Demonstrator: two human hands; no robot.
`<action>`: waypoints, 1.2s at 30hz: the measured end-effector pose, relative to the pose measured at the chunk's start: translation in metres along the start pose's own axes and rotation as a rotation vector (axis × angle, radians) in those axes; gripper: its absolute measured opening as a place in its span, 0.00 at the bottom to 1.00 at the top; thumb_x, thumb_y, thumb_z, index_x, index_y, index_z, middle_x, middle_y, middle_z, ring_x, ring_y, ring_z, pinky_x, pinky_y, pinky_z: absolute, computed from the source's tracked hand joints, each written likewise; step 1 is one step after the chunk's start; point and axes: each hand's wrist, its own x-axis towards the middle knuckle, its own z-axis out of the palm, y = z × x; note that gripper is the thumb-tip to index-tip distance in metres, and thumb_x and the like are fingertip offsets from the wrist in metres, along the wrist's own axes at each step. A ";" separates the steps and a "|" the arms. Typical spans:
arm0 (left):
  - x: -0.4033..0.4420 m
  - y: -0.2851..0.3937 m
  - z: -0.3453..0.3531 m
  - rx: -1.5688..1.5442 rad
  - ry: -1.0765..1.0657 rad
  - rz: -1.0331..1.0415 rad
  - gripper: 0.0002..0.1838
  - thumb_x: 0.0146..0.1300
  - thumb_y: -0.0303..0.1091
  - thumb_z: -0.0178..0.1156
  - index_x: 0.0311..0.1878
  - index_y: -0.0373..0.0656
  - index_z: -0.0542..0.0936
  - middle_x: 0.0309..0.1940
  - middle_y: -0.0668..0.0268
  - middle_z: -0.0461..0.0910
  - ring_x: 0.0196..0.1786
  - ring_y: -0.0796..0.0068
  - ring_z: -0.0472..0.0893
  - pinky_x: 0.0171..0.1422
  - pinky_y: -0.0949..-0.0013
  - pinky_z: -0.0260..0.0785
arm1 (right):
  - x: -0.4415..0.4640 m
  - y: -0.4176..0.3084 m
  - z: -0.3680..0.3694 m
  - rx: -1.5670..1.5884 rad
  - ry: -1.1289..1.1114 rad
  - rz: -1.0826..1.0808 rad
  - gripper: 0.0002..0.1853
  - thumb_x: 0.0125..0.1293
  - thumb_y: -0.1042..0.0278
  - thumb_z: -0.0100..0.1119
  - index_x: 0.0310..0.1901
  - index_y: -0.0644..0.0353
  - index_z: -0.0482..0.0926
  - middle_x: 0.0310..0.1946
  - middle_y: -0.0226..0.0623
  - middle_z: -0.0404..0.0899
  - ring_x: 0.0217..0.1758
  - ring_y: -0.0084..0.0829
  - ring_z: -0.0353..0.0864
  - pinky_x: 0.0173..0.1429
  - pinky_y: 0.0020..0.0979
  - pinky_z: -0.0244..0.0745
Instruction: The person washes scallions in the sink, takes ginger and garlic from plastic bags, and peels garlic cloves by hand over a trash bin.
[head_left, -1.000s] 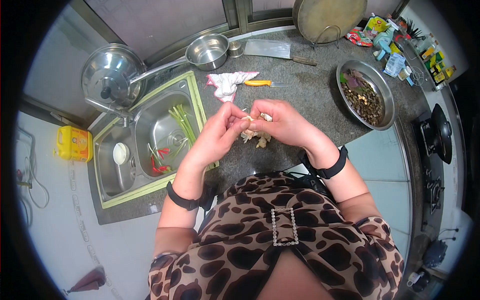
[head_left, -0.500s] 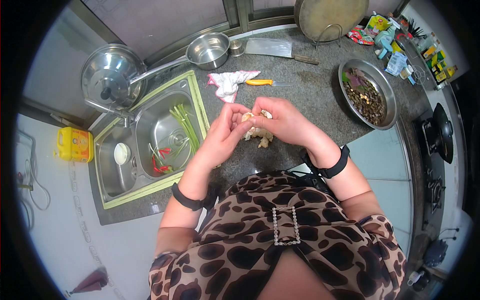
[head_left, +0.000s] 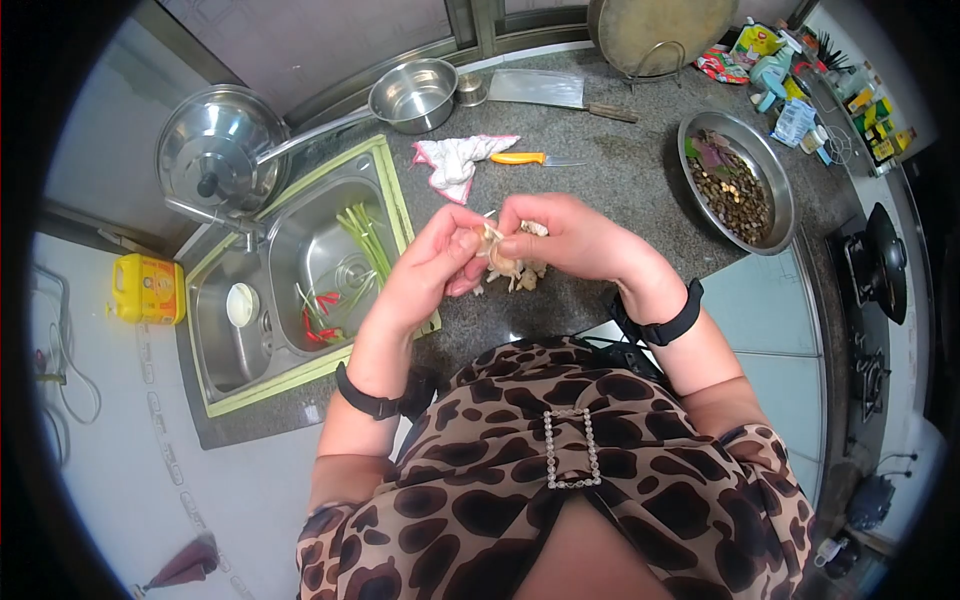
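Dark speckled stone forms the kitchen counter (head_left: pixel 630 180) over which a person's left hand (head_left: pixel 434 262) and right hand (head_left: pixel 568 238) meet, a little in from the front edge and the patterned dress (head_left: pixel 500 440). To the left, the double steel sink (head_left: pixel 312 235) stands close by, its yellow-green border passing near the left forearm; green stalks (head_left: pixel 362 240) and red chillies (head_left: pixel 322 330) lie in the larger basin. To the right, a wider stretch of counter separates the right hand from a steel bowl (head_left: pixel 781 205) of small dark shells or similar pieces. Just beyond the fingertips lie an orange-handled knife (head_left: pixel 518 158) and a pink-edged white cloth (head_left: pixel 460 165), with a cleaver (head_left: pixel 540 90) farther back. Held between the two hands is a piece of garlic (head_left: pixel 491 238), by its look, gripped at the tips: thumb and forefinger of each hand are pinched together on it, the left from one side, the right from the other, though the exact contact is partly hidden. It is small, pale and cream-coloured, with whitish, papery bits about it. Directly below, on the counter and partly covered by the right hand, sits a loose pile (head_left: pixel 526 278) of similar pale, knobbly pieces and flakes.
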 end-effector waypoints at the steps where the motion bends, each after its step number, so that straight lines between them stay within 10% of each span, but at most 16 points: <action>1: 0.001 0.000 0.003 0.000 0.000 0.001 0.11 0.70 0.37 0.46 0.49 0.42 0.67 0.27 0.72 0.69 0.25 0.86 0.65 0.26 0.82 0.56 | 0.001 0.002 0.000 0.009 0.058 0.005 0.09 0.60 0.63 0.58 0.32 0.60 0.73 0.27 0.34 0.76 0.33 0.27 0.74 0.39 0.29 0.68; 6: 0.011 -0.010 0.006 -0.429 0.241 0.039 0.15 0.71 0.41 0.42 0.52 0.42 0.68 0.29 0.69 0.72 0.25 0.82 0.70 0.25 0.82 0.59 | 0.007 0.016 0.008 -0.024 0.290 0.040 0.09 0.62 0.64 0.57 0.32 0.61 0.73 0.27 0.32 0.76 0.33 0.22 0.73 0.39 0.27 0.68; 8: 0.016 -0.016 0.008 -0.436 0.243 0.027 0.17 0.71 0.45 0.41 0.52 0.42 0.68 0.32 0.69 0.73 0.27 0.81 0.72 0.25 0.81 0.60 | 0.008 0.020 0.013 -0.077 0.454 0.051 0.10 0.60 0.62 0.59 0.32 0.61 0.73 0.27 0.41 0.76 0.31 0.35 0.75 0.37 0.33 0.69; 14: 0.031 -0.035 0.027 0.116 0.485 0.175 0.13 0.70 0.43 0.45 0.46 0.44 0.66 0.29 0.71 0.71 0.24 0.87 0.67 0.23 0.83 0.57 | 0.011 0.016 0.029 -0.156 0.556 -0.032 0.12 0.62 0.63 0.55 0.32 0.64 0.69 0.27 0.47 0.76 0.31 0.47 0.77 0.35 0.40 0.69; 36: 0.046 -0.045 0.031 0.352 0.681 0.322 0.13 0.72 0.41 0.40 0.36 0.43 0.67 0.23 0.74 0.65 0.25 0.88 0.62 0.27 0.80 0.55 | 0.022 0.020 0.039 -0.529 0.606 -0.025 0.14 0.66 0.65 0.43 0.26 0.64 0.71 0.23 0.49 0.73 0.29 0.51 0.74 0.32 0.45 0.68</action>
